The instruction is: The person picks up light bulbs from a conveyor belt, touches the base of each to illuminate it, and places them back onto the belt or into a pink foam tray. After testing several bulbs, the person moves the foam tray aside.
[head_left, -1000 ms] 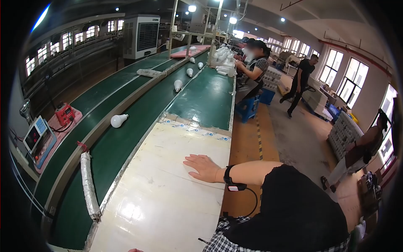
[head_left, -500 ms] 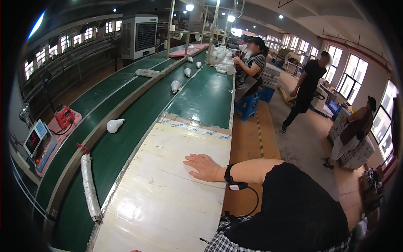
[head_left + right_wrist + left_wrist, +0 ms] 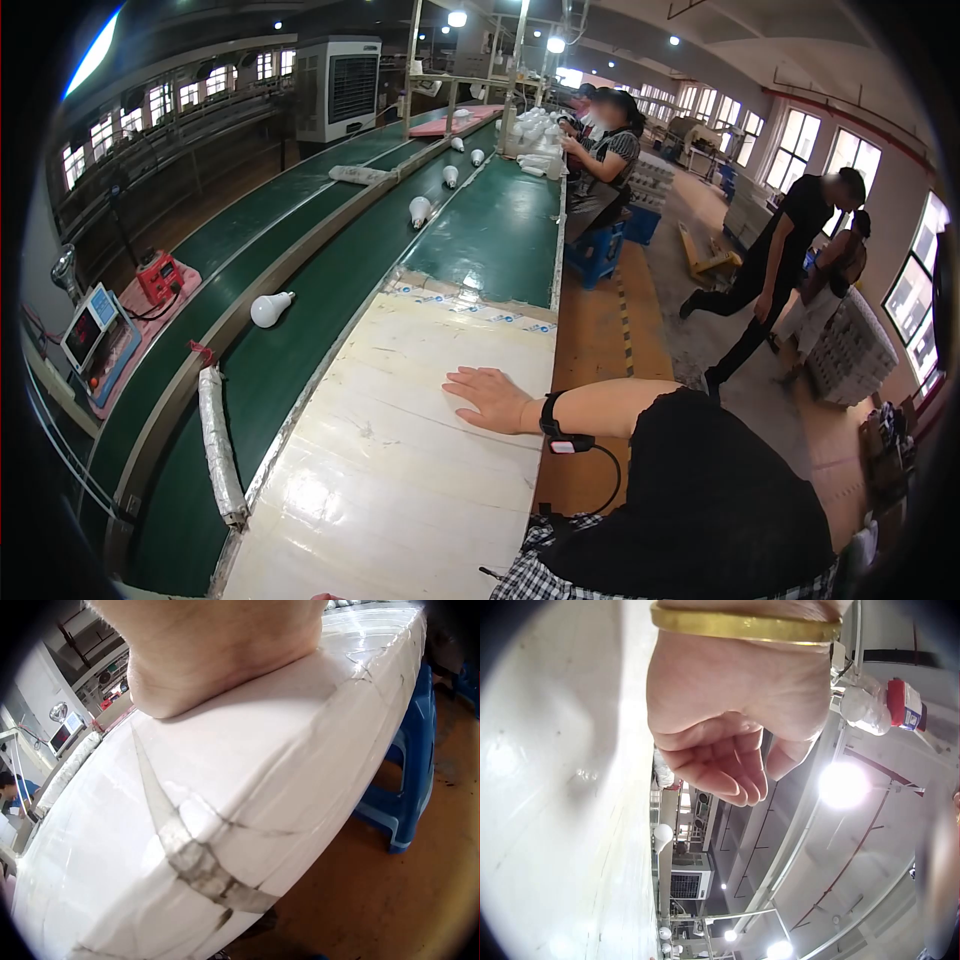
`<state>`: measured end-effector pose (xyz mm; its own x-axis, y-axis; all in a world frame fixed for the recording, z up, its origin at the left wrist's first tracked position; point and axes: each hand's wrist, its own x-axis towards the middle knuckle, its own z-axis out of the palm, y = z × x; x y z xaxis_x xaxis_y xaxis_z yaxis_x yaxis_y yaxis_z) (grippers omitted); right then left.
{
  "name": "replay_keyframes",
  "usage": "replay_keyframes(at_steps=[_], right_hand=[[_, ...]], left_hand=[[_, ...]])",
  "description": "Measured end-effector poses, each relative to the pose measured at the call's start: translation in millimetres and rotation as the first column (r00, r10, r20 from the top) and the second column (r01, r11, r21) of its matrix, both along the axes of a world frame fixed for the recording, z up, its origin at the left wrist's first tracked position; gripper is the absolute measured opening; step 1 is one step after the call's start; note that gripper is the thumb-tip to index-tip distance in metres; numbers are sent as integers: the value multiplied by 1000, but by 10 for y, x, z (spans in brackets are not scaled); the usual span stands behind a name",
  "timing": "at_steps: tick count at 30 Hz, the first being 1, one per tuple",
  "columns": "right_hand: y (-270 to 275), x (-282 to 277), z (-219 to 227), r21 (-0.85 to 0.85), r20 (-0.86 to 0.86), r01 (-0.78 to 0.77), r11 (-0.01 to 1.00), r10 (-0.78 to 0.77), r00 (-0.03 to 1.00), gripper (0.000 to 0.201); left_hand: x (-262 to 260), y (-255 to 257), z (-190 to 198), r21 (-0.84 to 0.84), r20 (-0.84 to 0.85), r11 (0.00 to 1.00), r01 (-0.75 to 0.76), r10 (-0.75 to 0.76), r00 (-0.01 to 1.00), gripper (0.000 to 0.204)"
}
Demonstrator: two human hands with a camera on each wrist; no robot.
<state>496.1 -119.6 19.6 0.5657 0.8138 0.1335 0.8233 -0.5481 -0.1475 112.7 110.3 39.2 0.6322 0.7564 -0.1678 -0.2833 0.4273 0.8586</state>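
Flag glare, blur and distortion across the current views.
Head: strong fisheye bend and black corners; glare patches on the glossy white tabletop, bare right hand reads clearly. Left wrist: round white ceiling lamp blown out, bare left hand well defined, pale shape at the right edge too blurred to identify. Right wrist: tabletop's edge bowed, soft shadow beside the right hand, dark corners.

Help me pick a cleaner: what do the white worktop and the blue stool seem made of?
White worktop: glossy, apparently covered with plastic film or tape, judging by glare and creases; its core is hidden. Blue stool: probably smooth moulded plastic, from even colour and ridged legs.
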Motion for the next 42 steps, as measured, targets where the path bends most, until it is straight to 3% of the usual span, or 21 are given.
replay_keyframes(at_steps=[21,27,37,39,41,42], right_hand=[[-10,5,28,-4,2,5,1000,-5,1000,50],[15,0,22,65,44,-25,998,22,999,50],[67,-1,76,65,30,-34,997,32,999,51],[219,115,265,-88,-114,35,996,-45,992,47],[568,748,331,-295,-274,-209,932,127,953,48],[815,934,505,-321,-431,-206,924,52,901,46]], left_hand=[[14,-6,6,7,-18,999,-36,37,999,28],[14,0,-5,-61,101,998,4,2,995,27],[35,23,27,-61,41,998,2,1,999,25],[23,65,-25,-52,20,999,-8,9,1000,24],[10,83,-58,-48,1,999,-13,13,1000,24],[10,86,-69,-48,-3,999,-9,8,1000,24]])
